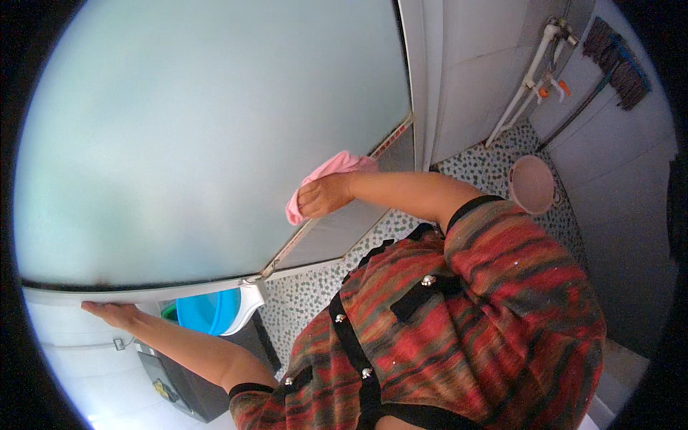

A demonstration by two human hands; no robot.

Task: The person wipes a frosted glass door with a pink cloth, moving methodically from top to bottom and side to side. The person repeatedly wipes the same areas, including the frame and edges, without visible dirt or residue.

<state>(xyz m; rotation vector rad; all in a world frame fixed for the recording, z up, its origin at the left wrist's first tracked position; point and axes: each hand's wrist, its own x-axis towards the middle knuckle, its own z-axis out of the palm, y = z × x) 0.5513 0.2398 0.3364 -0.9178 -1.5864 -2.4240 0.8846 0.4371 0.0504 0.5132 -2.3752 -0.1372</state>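
Note:
A frosted glass door (pixel 215 136) in a pale frame fills the left and upper part of the view. My right hand (pixel 324 195) presses a pink cloth (pixel 340 163) against the glass, just above the door's cross rail (pixel 290 252). Its fingers are bent and closed on the cloth, which partly hides them. At the lower left, my left hand (pixel 111 313) grips the door frame's edge (pixel 129 294); part of its fingers is hidden there.
Pebble-patterned flooring (pixel 297 301) lies below the door. Behind its edge are a blue basin (pixel 211 312) and a dark box-shaped appliance (pixel 179 380). At right are a pale pink bucket (pixel 532 184), white pipes (pixel 527 86) with orange-handled taps, and a mop (pixel 616 64) against the wall.

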